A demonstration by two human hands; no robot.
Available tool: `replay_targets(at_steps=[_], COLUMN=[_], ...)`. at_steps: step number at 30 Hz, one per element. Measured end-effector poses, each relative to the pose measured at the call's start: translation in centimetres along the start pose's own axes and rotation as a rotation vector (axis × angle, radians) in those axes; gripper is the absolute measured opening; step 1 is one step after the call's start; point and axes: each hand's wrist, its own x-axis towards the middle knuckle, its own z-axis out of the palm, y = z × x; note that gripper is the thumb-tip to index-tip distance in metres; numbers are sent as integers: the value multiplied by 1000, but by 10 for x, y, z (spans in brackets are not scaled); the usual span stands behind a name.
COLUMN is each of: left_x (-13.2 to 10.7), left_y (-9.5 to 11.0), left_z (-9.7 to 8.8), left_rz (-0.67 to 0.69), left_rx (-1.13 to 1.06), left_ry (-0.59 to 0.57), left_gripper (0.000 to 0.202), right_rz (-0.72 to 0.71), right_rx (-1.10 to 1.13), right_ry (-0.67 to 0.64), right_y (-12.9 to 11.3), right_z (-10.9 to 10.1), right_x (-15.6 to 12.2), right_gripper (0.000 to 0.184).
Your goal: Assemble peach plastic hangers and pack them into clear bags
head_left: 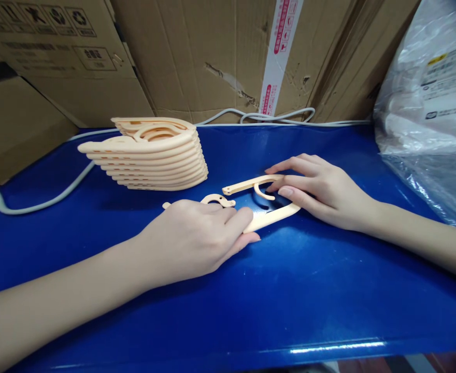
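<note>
A pale orange folding plastic hanger [269, 216] lies flat on the blue table top [290, 290], its hook in the middle. My left hand [197, 238] rests over its left end, fingers curled and pinching the lower bar. My right hand [317, 189] presses on its right end with fingers stretched along the upper arm and thumb on the lower bar. A stack of several folded hangers of the same colour [150, 153] stands behind my left hand.
Cardboard boxes [197, 52] line the back edge. A white cable [41, 204] runs along the rear and left of the table. A clear plastic bag with white contents [430, 103] sits at the right.
</note>
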Motion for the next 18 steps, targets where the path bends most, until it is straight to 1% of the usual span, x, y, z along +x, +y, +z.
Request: replay_targets(at_steps=[5, 8, 10, 13, 18], left_x=[-3, -4, -4, -2, 2], left_y=[2, 2, 2, 1, 0], left_z=[0, 0, 0, 1, 0], left_rz=[13, 14, 0, -37, -59], left_rx=[-203, -263, -238, -134, -14], left_ry=[-17, -34, -31, -13, -81], left_gripper=[30, 26, 26, 28, 26], right_rz=[3, 12, 13, 6, 20], right_rx=[12, 0, -10, -5, 30], right_ry=[-41, -37, -15, 10, 42], right_y=[1, 2, 2, 2, 2], right_z=[1, 1, 2, 2, 2], right_x=[0, 1, 1, 0, 0], right_gripper=[37, 37, 37, 35, 30])
